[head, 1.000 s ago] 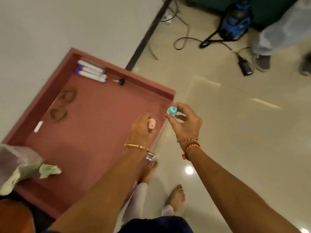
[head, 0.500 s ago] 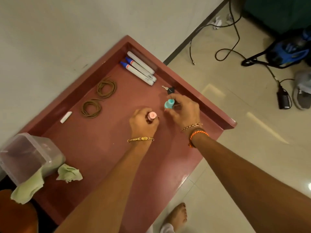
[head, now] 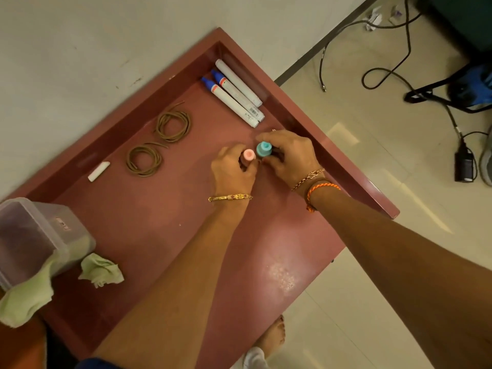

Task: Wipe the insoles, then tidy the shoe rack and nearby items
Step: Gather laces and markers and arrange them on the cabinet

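Above, top of maroon shoe rack (head: 149, 235), raised rim on the far sides, set against a pale wall. Left hand (head: 234, 173): grip curled round a small pink-capped bottle (head: 249, 155), cap facing upward. Right hand (head: 290, 155): grip closed round a small teal-capped bottle (head: 264, 149), fingers wrapped about the body below the cap. Both bottles upright, caps just beside each other, near the far right rim; whether their bases touch the rack surface, hidden by the hands.

Handling, by judgement: small, light, rigid; bodies probably smooth and possibly glass, hence slippery and breakable if dropped on the tiled floor. Best taken round the body just under the cap, not by the cap alone, in case a cap sits loose. Narrow bases, easily tipped; to be set down vertically and released only once steady.

Elsewhere on the rack: three white markers (head: 237, 93) lying side by side in the far corner, two with blue caps; two coils of brown cord (head: 159, 137); a short white stick (head: 99, 171); a clear plastic box (head: 40, 235) at the near left, green cloths (head: 101, 270) beside and beneath it.
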